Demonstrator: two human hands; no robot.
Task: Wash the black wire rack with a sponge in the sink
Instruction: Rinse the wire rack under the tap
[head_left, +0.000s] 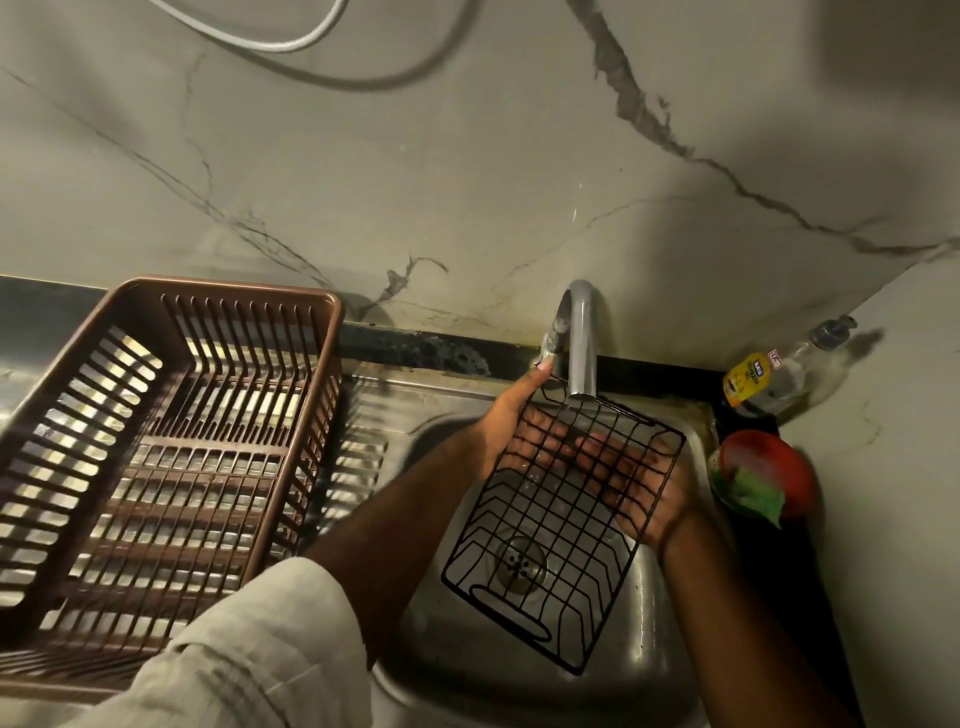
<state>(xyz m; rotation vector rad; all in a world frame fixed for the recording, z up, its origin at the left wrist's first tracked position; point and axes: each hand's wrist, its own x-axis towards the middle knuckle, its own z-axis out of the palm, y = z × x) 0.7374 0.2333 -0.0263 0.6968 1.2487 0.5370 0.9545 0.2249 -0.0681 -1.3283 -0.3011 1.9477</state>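
The black wire rack (558, 512) hangs tilted over the sink (641, 618), its top edge under the tap (582, 338). The left hand (511, 415) grips the upper left rim. The right hand (652, 499) lies beneath the grid, and I cannot tell whether it clasps. The rack looks light, stiff and slippery when wet, so it is best held by the thicker outer frame. The sponge (753, 493) sits unused at the right.

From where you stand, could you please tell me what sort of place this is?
Probably a home kitchen: a steel sink with a tap, a brown dish basket beside it, and a dishwash bottle.
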